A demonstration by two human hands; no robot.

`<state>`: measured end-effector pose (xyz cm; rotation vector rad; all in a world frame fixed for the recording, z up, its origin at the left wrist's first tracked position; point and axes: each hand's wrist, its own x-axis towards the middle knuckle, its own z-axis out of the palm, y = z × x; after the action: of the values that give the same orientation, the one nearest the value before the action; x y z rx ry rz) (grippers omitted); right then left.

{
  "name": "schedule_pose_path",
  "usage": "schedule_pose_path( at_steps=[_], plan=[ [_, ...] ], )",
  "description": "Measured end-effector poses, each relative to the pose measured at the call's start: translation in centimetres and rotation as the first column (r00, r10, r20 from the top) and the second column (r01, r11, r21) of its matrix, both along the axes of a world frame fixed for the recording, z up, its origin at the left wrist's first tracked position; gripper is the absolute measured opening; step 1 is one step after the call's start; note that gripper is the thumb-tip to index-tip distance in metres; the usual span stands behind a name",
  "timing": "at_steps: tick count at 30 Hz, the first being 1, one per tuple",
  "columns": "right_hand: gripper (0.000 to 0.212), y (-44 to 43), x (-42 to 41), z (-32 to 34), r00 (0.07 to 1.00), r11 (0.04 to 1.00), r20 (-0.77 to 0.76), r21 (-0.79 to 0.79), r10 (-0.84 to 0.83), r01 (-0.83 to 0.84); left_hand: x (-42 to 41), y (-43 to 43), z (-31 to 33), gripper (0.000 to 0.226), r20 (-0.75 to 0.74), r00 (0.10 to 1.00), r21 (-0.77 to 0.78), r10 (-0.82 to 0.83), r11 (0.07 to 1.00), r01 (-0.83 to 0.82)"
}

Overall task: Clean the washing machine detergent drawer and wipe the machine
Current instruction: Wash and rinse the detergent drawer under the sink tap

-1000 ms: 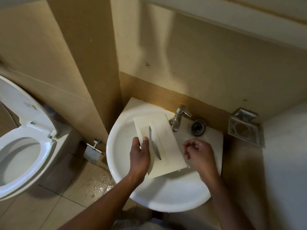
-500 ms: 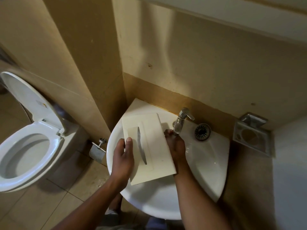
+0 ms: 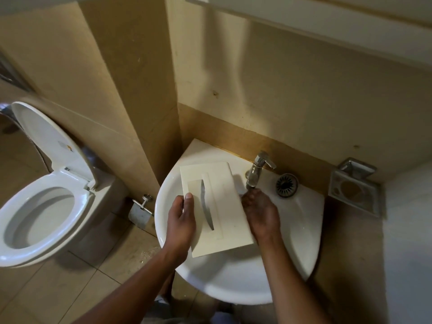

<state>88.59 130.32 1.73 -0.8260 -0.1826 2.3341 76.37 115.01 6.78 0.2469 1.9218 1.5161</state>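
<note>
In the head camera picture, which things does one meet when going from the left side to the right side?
Toilet, paper holder, left hand, detergent drawer, tap, drain strainer, soap dish.

A single view here, worn on the head, looking forward and steeply down over the white sink (image 3: 299, 225). It is close in: both forearms run up from the bottom edge. The left hand (image 3: 181, 220) and right hand (image 3: 261, 211) sit just below centre, with the detergent drawer (image 3: 224, 206) between them. The wide lens bows the walls. The tap (image 3: 257, 169) stands just right of centre, the toilet (image 3: 81, 202) falls to the left edge, a wall-mounted soap holder (image 3: 353, 188) sits far right, and floor tiles (image 3: 70, 288) fill the bottom left.
</note>
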Motion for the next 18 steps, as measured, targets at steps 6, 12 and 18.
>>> schedule_pose_path(
  at_steps=[6,12,18],
  plan=[
    [0.019,0.9,-0.5,8.3,0.974,0.97,0.079,0.109,0.211,-0.219,0.8,1.1,0.0,0.036,0.097,0.995,0.034,-0.019,0.999,0.015],
    [0.021,-6.9,-2.1,8.2,0.604,0.497,0.792,0.561,-0.088,-0.663,1.4,3.1,0.1,0.036,0.188,0.982,-0.001,0.027,1.0,-0.027],
    [0.063,-11.2,-0.4,4.9,0.331,-0.142,0.717,0.312,-0.614,-0.939,2.8,3.5,0.2,0.035,0.175,0.985,0.025,0.001,1.0,-0.006]
  ],
)
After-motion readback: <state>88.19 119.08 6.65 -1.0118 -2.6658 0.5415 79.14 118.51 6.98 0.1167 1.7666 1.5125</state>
